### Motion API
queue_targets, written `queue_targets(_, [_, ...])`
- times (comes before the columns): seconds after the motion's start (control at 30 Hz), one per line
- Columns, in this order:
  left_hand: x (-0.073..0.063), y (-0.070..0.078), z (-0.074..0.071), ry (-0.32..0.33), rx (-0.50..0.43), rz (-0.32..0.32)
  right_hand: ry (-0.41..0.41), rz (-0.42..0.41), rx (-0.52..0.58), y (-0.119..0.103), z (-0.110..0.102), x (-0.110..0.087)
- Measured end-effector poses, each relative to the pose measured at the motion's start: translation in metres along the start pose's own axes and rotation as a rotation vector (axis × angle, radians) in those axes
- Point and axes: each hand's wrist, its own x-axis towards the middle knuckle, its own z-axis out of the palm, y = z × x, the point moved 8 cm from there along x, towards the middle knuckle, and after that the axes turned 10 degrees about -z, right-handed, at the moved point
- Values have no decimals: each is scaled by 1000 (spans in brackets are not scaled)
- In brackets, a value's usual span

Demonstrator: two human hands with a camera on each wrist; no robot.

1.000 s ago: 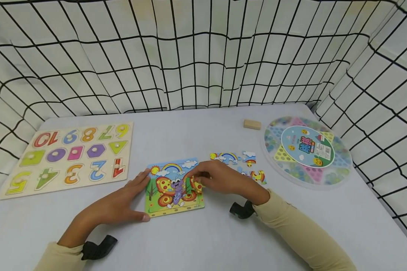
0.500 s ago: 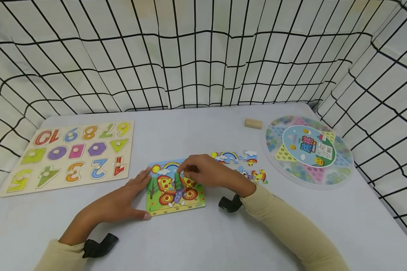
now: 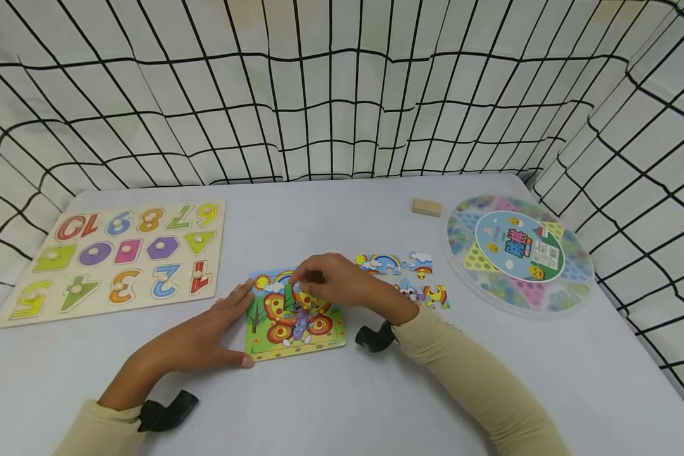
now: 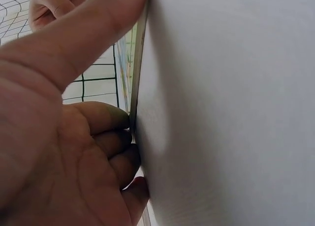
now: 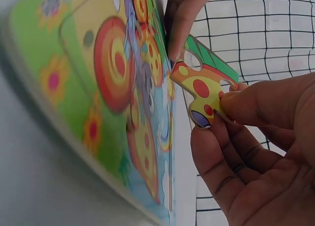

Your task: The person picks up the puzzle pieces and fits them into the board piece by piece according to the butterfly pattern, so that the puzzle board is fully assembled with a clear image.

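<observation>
A butterfly jigsaw board [image 3: 313,345] lies flat on the white table. My left hand [image 3: 196,335] rests along its left side, fingertips at the edge and thumb at the near corner. In the left wrist view, the fingers [image 4: 110,118] touch the board's thin edge. My right hand [image 3: 344,280] is over the board's upper right and hides part of the picture. Between thumb and fingers it pinches a jigsaw piece [image 5: 204,88], yellow with red spots and a green strip. That piece is tilted up off the board in the right wrist view.
Several loose jigsaw pieces [image 3: 383,264] lie right of the board. A wooden number-and-shape board [image 3: 148,266] is at the left. At the right lies a round game board [image 3: 519,253], with a small wooden block [image 3: 427,207] near it. Black netting [image 3: 330,114] encloses the table.
My right hand has moved left and slightly away from me across the board, carrying the jigsaw piece from the right wing toward the upper middle. The left hand stays at the board's edge.
</observation>
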Motion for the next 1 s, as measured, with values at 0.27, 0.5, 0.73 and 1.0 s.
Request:
queue_targets(0.27, [-2, 2, -2, 4, -6, 16, -14, -1, -15, -7, 13, 12])
queue_targets(0.5, [-2, 1, -1, 8, -3, 20, -72, -6, 12, -11, 24, 21])
queue_targets(0.73, [-1, 2, -1, 8, 11, 12, -102, -5, -23, -11, 29, 27])
queue_targets(1.0, [-1, 2, -1, 5, 8, -7, -99, -26, -59, -18, 31, 33])
